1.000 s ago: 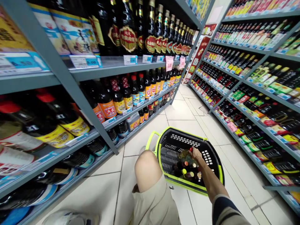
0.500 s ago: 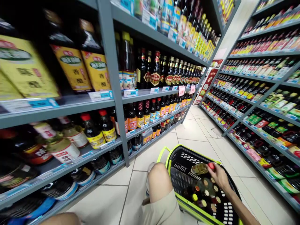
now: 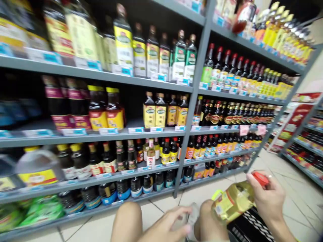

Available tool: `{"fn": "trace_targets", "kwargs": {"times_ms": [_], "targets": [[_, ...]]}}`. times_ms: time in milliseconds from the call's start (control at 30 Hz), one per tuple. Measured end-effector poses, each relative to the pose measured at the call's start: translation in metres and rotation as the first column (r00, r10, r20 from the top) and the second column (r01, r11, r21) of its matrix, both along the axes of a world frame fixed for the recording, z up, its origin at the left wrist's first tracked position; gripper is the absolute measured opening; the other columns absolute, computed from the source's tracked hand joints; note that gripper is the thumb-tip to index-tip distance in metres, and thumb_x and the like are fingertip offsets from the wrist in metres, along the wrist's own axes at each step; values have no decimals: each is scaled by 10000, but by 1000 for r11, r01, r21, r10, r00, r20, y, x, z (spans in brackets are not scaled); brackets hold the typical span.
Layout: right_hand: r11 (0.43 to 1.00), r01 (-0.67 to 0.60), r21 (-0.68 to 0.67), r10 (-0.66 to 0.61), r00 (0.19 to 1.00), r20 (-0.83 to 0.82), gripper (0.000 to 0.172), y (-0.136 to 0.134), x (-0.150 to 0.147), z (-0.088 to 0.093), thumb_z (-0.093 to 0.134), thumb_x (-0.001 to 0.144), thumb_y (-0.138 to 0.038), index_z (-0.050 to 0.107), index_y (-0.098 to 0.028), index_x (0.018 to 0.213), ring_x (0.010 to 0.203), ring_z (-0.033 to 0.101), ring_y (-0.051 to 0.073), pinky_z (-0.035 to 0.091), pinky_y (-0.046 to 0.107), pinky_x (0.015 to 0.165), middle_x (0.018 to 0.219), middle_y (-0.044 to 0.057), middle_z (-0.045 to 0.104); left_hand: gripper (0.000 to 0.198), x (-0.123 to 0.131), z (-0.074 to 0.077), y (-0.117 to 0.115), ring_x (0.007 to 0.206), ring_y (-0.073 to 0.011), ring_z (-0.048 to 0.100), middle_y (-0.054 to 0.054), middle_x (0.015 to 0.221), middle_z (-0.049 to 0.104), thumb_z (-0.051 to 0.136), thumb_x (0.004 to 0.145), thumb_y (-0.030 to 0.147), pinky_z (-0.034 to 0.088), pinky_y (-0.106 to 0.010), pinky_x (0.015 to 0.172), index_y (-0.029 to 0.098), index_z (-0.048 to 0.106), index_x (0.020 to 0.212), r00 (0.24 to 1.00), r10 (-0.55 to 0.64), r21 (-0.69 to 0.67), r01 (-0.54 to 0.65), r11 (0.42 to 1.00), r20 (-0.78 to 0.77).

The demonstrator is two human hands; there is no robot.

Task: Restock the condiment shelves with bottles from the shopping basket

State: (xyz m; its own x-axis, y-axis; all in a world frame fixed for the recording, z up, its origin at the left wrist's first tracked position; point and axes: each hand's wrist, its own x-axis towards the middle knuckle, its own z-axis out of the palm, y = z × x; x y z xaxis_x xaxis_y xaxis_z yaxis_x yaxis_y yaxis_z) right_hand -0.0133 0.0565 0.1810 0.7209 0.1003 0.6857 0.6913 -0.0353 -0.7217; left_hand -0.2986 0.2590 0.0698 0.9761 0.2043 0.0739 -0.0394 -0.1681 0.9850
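A clear bottle of pale yellow liquid (image 3: 234,201), with a red cap and a yellowish label, is tilted in front of my right knee. My right hand (image 3: 272,198) grips it by the cap end. Low between my knees, my left hand (image 3: 168,225) has its fingers apart and holds nothing. Beneath the bottle shows part of a black shopping basket (image 3: 254,225); the bottle and my right arm hide much of it, and its contents cannot be made out.
Long grey shelves (image 3: 161,84) of bottled sauces and vinegars run along the left and front. A large jug (image 3: 37,168) stands on a lower shelf, with green packs (image 3: 42,211) below. Another shelf (image 3: 308,141) lies across the tiled aisle (image 3: 300,188).
My right hand has lifted the red-capped bottle out of the basket. My left hand has come into view. The camera has turned left towards the near shelves.
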Motion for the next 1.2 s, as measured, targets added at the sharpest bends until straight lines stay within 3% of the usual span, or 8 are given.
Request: {"fn": "trace_targets", "kwargs": {"times_ms": [100,267,467,767,867,1000,1100,1200], "targets": [[970,-240,24,241,969,-53,416,81,-30,6,788,794,-607,597,-245,722,528,423,150,380,292,470,623,-28,480,658,32,5,28,1496,-315,464,-107,1620,506,620,956,662,341,-499,1268,338,543,1524,972,195,-11,-195,981,134],[831,-535,152,555,818,-153,464,216,-84,-4,767,822,-567,471,-240,676,572,390,118,383,255,531,631,-64,411,906,43,-12,71,1278,-337,628,-170,1389,664,834,760,693,481,-456,1110,184,559,1457,938,281,-209,-239,948,203],[530,-834,153,837,485,-253,397,321,-87,-49,752,865,-579,588,-218,838,708,544,145,480,264,678,775,-24,594,743,36,-40,132,1138,-269,666,-135,1268,712,874,784,555,511,-383,1027,138,610,1340,871,484,-208,-460,863,81],[407,-910,76,870,361,-335,533,322,-53,-127,539,986,-694,662,-222,1199,1065,703,272,564,390,931,1155,87,749,795,52,-46,197,1110,-335,712,-179,1213,747,865,729,658,571,-413,940,120,674,1282,974,228,-401,-204,893,12],[357,-920,163,876,269,-400,510,321,-55,-131,609,961,-660,637,-245,1256,1065,710,276,584,393,903,1184,85,746,731,54,-54,197,919,-294,756,-152,1061,776,855,736,645,604,-400,833,132,698,1232,999,33,-594,-27,804,-1],[220,-915,339,866,23,-499,530,323,-62,-129,622,932,-670,612,-273,1283,991,733,275,625,426,840,1197,92,728,720,60,-65,186,865,-292,762,-154,1020,772,819,745,704,616,-440,842,129,711,1163,989,-144,-732,114,671,21],[236,-879,413,852,-18,-524,436,321,-68,-125,645,959,-567,621,-264,1271,881,735,229,638,400,782,1099,65,731,772,67,-67,177,1033,-330,741,-172,1113,763,736,789,783,587,-500,961,134,704,1205,998,-62,-641,62,765,22],[376,-870,319,835,169,-524,429,319,-72,-123,714,939,-508,634,-251,1272,877,726,211,631,366,793,1090,58,742,812,73,-65,172,1288,-345,626,-171,1297,713,710,836,763,495,-501,1116,146,640,1360,984,164,-462,-115,880,67]]}}
